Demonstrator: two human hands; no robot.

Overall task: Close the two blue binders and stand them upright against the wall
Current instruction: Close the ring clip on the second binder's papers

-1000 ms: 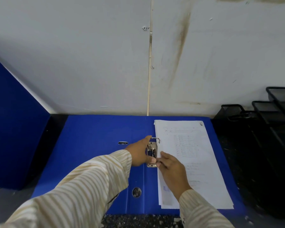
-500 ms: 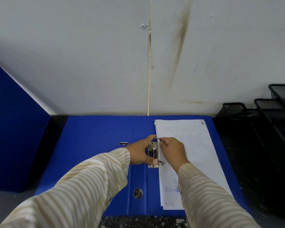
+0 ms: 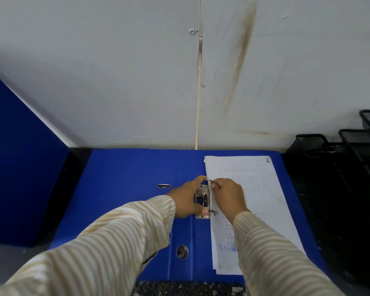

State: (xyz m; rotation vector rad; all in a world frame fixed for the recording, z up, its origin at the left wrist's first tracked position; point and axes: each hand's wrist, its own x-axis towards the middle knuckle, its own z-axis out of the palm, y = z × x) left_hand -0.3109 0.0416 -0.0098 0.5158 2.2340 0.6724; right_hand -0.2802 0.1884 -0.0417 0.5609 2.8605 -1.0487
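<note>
A large blue cardboard lever-arch binder (image 3: 126,189) lies flat and open on a dark speckled countertop (image 3: 179,288), its far edge touching the white panelled wall (image 3: 115,82). At its spine sits the silver metal ring mechanism (image 3: 201,199), the reference point for everything here.

Immediately right of the mechanism, a stack of white printed paper (image 3: 263,199) rests on the binder's right cover, threaded on the rings. Far to the left of the mechanism, a second blue binder (image 3: 19,167) stands on edge; whether it is fully closed cannot be told. Far to the right of the mechanism are black wire-mesh desk trays (image 3: 340,167).

The step in hand appears to be securing the rings so the papers stay put before the cover folds over. The next move likely calls for seating the rings fully, then freeing both hands and swinging the left cover across the mechanism onto the paper.

The person's left hand (image 3: 185,201), in a striped sleeve, curls around the mechanism from its left side, forefinger at the far end and thumb at the near end. The right hand (image 3: 226,195) rests on the paper just right of the mechanism, fingers bent tight, pinching the upper ring (image 3: 208,180).
</note>
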